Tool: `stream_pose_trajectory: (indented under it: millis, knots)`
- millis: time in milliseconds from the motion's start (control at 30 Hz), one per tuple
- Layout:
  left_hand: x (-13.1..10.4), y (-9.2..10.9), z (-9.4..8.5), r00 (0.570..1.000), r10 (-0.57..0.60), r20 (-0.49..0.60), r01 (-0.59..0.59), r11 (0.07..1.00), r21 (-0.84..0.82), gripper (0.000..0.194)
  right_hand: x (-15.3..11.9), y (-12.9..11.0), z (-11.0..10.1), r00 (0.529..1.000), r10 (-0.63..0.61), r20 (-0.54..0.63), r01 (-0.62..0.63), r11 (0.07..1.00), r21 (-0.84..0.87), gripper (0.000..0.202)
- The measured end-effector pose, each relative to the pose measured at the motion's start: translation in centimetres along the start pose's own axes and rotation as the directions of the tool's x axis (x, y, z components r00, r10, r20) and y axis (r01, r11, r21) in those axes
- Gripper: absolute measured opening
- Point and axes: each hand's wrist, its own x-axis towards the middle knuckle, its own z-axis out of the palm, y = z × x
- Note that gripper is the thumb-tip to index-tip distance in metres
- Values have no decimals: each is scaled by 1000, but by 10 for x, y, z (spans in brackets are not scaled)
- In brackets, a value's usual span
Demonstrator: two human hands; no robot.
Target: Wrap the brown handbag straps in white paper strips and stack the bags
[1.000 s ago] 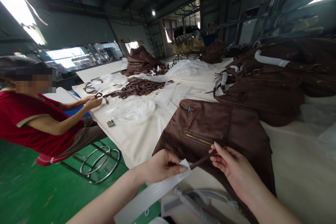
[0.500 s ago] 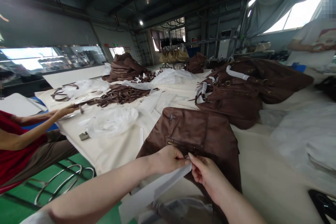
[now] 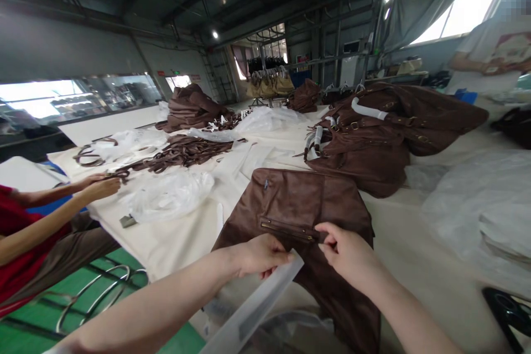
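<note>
A brown leather bag (image 3: 298, 193) lies flat on the table in front of me. A brass zipper (image 3: 286, 229) runs across its face. My left hand (image 3: 265, 256) is pinched on the upper end of a long, whitish translucent strip (image 3: 259, 304), which hangs down toward me over the near side of the bag. My right hand (image 3: 346, 251) hovers over the bag by the zipper's right end, thumb and forefinger apart, with nothing visible in it. Under the strip, clear wrapping (image 3: 298, 318) covers something dark that I cannot make out.
Brown bags with wrapped handles (image 3: 365, 160) are piled right of centre. Crumpled plastic (image 3: 477, 215) lies far right, more plastic (image 3: 170, 196) at left. Leather straps (image 3: 182, 152) lie in a heap. At left sits a co-worker in a red top (image 3: 20, 254), hands on a strap; another person stands right.
My right hand has come off the strip's end and moved up and right, its fingers parting. The left hand keeps the strip, which now slants more steeply.
</note>
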Motion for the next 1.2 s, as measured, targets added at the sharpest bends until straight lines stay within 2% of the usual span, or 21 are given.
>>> stream_pose_trajectory:
  millis: [67,200,400,533,600,700,800,967,1067,1133,1200]
  knots:
    - [5,-4,2,1000,23,-14,-23,1000,-1,58,2,4,4,998,-31,61,28,999,47,35]
    - [15,-4,8,998,44,-42,-44,999,12,59,6,11,18,997,-13,72,4,992,127,34]
    - [28,4,16,989,-36,-143,38,999,12,57,8,15,28,987,72,142,-124,908,400,33]
    - [38,5,19,979,-61,-194,70,997,43,53,8,12,27,980,98,174,-170,865,472,31]
    - [41,4,19,974,-34,-224,64,990,127,50,8,11,26,979,108,172,-178,862,475,31]
    - [45,-1,17,956,89,-279,2,951,310,48,8,10,25,982,151,117,-187,878,441,30]
    - [45,-1,15,945,155,-289,-35,924,380,48,9,10,26,988,152,42,-156,903,401,31]
    - [46,6,17,939,91,-331,9,957,289,39,8,9,27,993,107,49,-118,888,445,33]
    - [48,8,20,949,68,-309,4,974,226,39,7,8,26,997,42,71,-72,859,507,34]
    - [49,7,22,953,60,-296,-3,982,187,42,8,7,26,993,58,106,-108,819,564,33]
    - [49,5,23,954,53,-295,-8,988,153,46,9,7,27,983,128,131,-182,763,620,31]
